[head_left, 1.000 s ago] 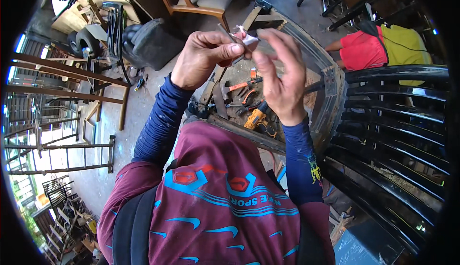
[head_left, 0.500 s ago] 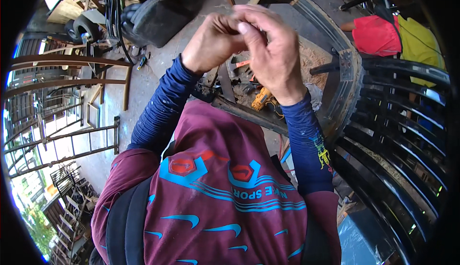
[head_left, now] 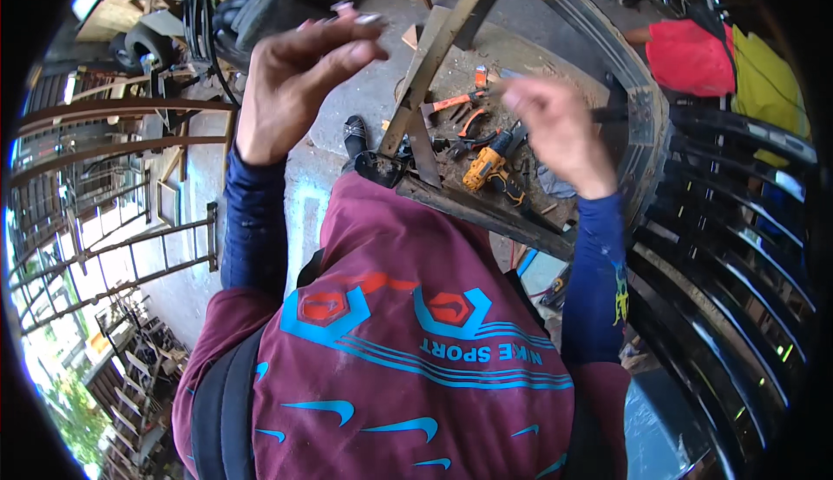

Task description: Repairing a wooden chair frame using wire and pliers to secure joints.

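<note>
Your left hand (head_left: 299,76) is raised at the left, your right hand (head_left: 560,133) at the right, well apart. Between them and below lies the metal frame (head_left: 434,37) on the ground. The drill (head_left: 488,170) lies just right of the frame, under your right hand, with the pliers (head_left: 468,120) behind it. The sandal (head_left: 354,133) lies left of the frame. The gates (head_left: 104,185) stand at your far left.

This is a metalworking or welding workshop, partly open to the outdoors. Curved black steel gratings (head_left: 737,246) stand to one side, rusty bar frames (head_left: 104,146) to the other, and a yellow cordless drill (head_left: 490,172) and orange-handled pliers (head_left: 464,111) lie on the dusty concrete floor (head_left: 364,89).
</note>
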`<action>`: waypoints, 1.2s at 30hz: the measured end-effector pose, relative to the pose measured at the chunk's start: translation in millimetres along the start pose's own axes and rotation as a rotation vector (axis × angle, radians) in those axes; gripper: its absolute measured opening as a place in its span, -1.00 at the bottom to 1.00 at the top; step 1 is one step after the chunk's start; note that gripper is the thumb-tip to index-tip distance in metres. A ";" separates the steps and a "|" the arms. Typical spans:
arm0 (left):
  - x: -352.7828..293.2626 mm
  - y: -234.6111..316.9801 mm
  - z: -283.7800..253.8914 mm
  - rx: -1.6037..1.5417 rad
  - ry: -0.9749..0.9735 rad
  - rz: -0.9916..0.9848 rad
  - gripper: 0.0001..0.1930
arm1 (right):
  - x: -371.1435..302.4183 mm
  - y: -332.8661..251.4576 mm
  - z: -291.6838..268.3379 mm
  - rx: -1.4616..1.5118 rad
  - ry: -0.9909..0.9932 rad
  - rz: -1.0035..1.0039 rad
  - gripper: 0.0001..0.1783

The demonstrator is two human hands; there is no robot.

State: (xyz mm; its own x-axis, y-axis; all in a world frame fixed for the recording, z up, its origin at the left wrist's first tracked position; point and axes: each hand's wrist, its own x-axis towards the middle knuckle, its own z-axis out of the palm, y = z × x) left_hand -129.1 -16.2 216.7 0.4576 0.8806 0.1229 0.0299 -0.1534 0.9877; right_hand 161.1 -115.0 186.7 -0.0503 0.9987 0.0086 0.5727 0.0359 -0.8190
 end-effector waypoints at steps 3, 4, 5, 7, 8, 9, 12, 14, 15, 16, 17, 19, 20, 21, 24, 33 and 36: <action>-29.5 -38.6 -3.5 0.079 -0.068 -0.231 -0.63 | -12.4 23.2 31.8 0.000 -0.277 0.154 -0.77; -36.8 -50.0 -0.8 0.137 -0.097 -0.292 -0.61 | -10.7 19.7 35.6 -0.058 -0.332 0.192 -0.76; -41.2 -57.1 2.7 0.156 -0.102 -0.335 -0.58 | -8.0 19.4 39.0 -0.057 -0.328 0.202 -0.76; -48.3 -65.6 13.2 0.147 -0.075 -0.382 -0.60 | -0.7 21.7 43.2 -0.017 -0.385 0.126 -0.79; -51.1 -66.2 19.4 0.128 -0.037 -0.420 -0.61 | 0.5 20.9 43.6 -0.018 -0.383 0.135 -0.79; -51.4 -67.5 21.1 0.102 -0.013 -0.462 -0.59 | 2.2 18.8 42.6 -0.012 -0.405 0.131 -0.79; -52.8 -68.2 27.9 0.034 0.059 -0.470 -0.55 | 0.7 24.5 42.9 0.001 -0.446 0.107 -0.79; -52.8 -65.9 36.1 0.015 0.062 -0.460 -0.53 | 1.2 23.6 42.4 -0.010 -0.426 0.112 -0.79; -54.1 -68.8 38.8 0.015 0.072 -0.452 -0.53 | 1.4 21.5 42.0 -0.012 -0.429 0.112 -0.79; -55.5 -71.9 40.3 0.015 0.080 -0.443 -0.52 | 1.0 18.6 41.4 -0.040 -0.451 0.149 -0.78; -57.6 -74.6 41.5 0.004 0.091 -0.438 -0.53 | 0.0 16.8 40.9 -0.067 -0.471 0.188 -0.78; -57.6 -72.6 39.9 0.016 0.087 -0.444 -0.54 | 2.0 15.6 42.9 -0.044 -0.478 0.218 -0.81; -57.4 -71.9 39.6 0.029 0.083 -0.449 -0.55 | 2.8 15.6 43.3 -0.021 -0.485 0.246 -0.83; -57.8 -72.0 39.7 0.027 0.079 -0.450 -0.55 | 1.7 17.5 44.3 -0.021 -0.484 0.250 -0.83; -57.8 -72.3 40.5 -0.004 0.085 -0.441 -0.55 | 1.2 25.2 47.1 0.012 -0.454 0.144 -0.83; -55.2 -69.0 42.9 -0.008 0.098 -0.464 -0.60 | 20.1 43.8 26.2 0.840 -0.773 0.713 -0.71; -58.6 -73.5 42.3 -0.086 0.113 -0.494 -0.61 | 25.5 44.6 12.8 0.859 -0.918 0.908 -0.68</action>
State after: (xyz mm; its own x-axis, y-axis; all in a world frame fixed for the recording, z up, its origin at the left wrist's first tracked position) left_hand -120.5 -75.5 132.8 0.3080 0.8826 -0.3553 0.1424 0.3264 0.9344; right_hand 174.9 -88.3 143.1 -0.6095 0.2968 -0.7351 0.0785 -0.9001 -0.4285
